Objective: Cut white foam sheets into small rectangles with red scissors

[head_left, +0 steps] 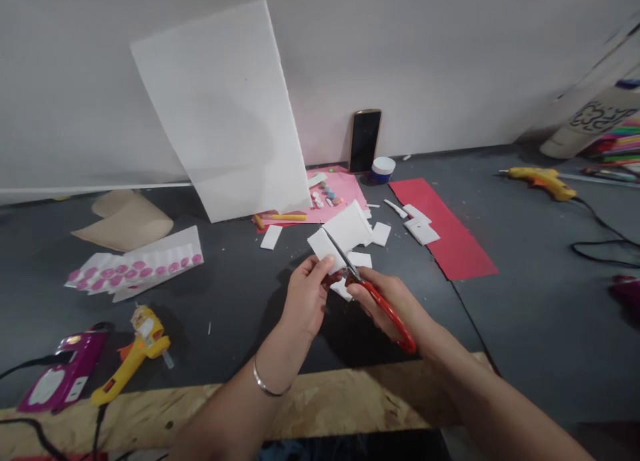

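Note:
My left hand (311, 289) pinches the lower left corner of a white foam board piece (346, 226), thumb on top. Red-handled scissors (386, 309) are in my right hand (383, 300), their blades lying across that piece from its near edge. Most of my right fingers are hidden behind the handles. Several small white offcuts lie around and under my hands, among them a rectangle (381, 234) just right of the piece and another (271, 237) to the left.
A large white board (225, 114) leans on the wall. Behind my hands are pink paper (345, 181), a phone (365, 140) and a small jar (383, 169). Red sheet (450, 238) lies right. Yellow glue guns (137, 354) (543, 181) with cords rest at both sides.

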`<state>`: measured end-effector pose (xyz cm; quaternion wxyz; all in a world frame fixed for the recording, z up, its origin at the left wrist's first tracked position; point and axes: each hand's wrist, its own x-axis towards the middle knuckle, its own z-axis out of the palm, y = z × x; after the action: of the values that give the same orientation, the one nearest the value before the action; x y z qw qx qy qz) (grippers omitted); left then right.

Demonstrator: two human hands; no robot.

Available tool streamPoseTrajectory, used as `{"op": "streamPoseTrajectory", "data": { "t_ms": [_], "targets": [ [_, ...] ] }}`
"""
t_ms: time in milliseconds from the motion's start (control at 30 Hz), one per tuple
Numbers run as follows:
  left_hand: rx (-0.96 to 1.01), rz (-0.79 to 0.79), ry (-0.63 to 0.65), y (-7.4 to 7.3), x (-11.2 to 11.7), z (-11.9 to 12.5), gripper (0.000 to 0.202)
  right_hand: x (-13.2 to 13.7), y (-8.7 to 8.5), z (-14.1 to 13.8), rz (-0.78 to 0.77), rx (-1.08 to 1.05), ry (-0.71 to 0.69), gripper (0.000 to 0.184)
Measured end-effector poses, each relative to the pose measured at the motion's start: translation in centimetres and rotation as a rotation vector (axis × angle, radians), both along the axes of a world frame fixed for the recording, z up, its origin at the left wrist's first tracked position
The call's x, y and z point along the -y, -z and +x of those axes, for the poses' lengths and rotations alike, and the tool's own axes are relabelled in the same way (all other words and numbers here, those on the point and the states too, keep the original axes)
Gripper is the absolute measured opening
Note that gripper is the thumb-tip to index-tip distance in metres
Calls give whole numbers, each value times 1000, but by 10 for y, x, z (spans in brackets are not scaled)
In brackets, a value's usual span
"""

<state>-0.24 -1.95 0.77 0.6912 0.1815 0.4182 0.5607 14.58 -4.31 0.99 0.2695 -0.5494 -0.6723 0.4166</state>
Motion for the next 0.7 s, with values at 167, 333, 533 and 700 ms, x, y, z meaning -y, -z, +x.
{"op": "streamPoseTrajectory", "data": {
  "t_ms": [167, 333, 533, 700],
  "targets": [
    [-55, 45, 84, 7, -1, -3, 34, 0, 8, 3, -44, -230, 126, 36],
    [-511, 273, 117, 20, -6, -12, 24, -7, 8, 7, -95, -629, 257, 42],
    [-908, 481, 116, 21, -13, -26, 14, -23, 13, 15, -51, -832, 356, 43],
    [-1030, 447, 162, 26, -21, -38, 16, -31, 15, 24, -58, -935, 435, 40]
  ]
}}
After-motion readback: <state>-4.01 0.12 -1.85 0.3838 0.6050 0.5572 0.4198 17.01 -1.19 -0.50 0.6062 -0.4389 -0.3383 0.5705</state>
